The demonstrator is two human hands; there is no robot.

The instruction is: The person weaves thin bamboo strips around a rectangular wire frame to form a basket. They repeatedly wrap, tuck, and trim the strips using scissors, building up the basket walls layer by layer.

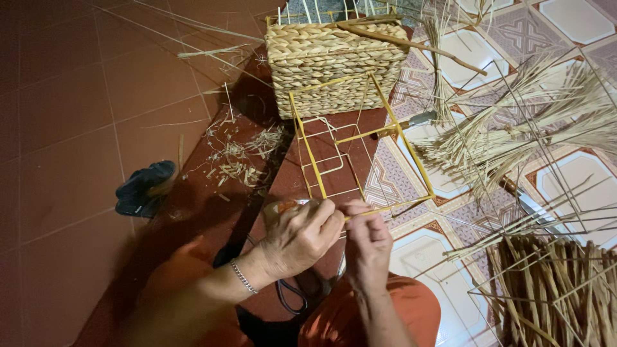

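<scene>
Nearest the camera, the left hand (301, 234) and right hand (367, 241) are held close together at the near rail of the yellow wire frame (360, 151), with orange-clad knees seen just below. The left fingers (328, 218) are curled together and pinched on what looks like a thin pale strand at that rail, wrist bent inward, a bracelet (243, 276) sitting on the forearm. The right fingers (360, 209) are clamped on the near rail itself, knuckles up, forearm coming straight up from the lap. Black-handled scissors (292, 295) are tucked under the left wrist, nearer than the frame. Slipping looks like the main risk: the rail is thin, so a hard tug on the strand could twist the frame out of the right grip, or the strand could snap. The frame itself is tilted up from the reddish board (257, 186), its far end leaned against the woven basket (334, 71) beyond. Left of the frame, straw clippings (241, 157) are scattered, and a dark shoe (144, 187) is left farther out on the floor. Right of the frame, bundles of dry straw (514, 132) are piled on the patterned tiles.
</scene>
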